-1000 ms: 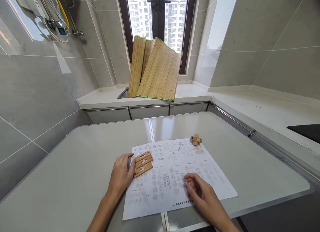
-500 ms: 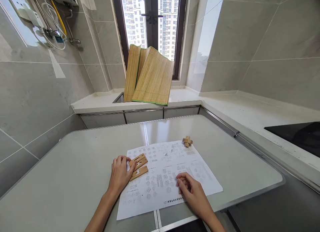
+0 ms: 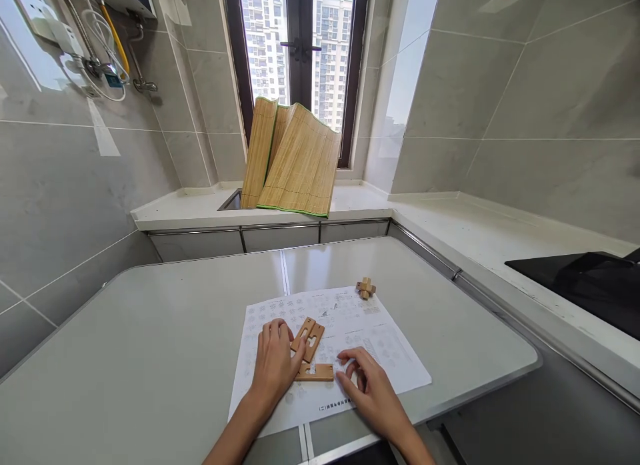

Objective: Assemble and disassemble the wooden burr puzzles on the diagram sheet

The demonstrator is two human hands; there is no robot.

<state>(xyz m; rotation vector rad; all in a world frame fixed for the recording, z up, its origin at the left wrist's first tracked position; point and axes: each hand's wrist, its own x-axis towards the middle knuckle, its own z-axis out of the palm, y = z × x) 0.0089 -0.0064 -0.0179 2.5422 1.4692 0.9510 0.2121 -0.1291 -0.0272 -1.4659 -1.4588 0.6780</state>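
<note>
My left hand [image 3: 274, 359] is closed on a pair of slotted wooden puzzle pieces [image 3: 309, 339], its thumb lying over their near side. They stand slanted side by side above the printed sheet. A third slotted wooden piece [image 3: 320, 373] lies level just below them, its left end by my left hand and partly hidden. To the right of it my right hand [image 3: 367, 388] hovers over or rests on the sheet, with bent fingers, thumb and forefinger apart and nothing seen between them. The white sheet [image 3: 395, 365] carries many small diagrams and lies under the pieces.
A small assembled wooden cross puzzle [image 3: 366, 289] sits at the sheet's far right corner. The sheet lies on a pale folding table [image 3: 165, 331]. Beyond are a white counter [image 3: 355, 197], a bamboo mat [image 3: 300, 165] leaning at the window, and a black hob [image 3: 580, 278] at right.
My left hand has moved right across the sheet with the wooden pieces. The pair has turned steeper, and the third piece now lies level, apart from them. My right hand's thumb and forefinger have spread.
</note>
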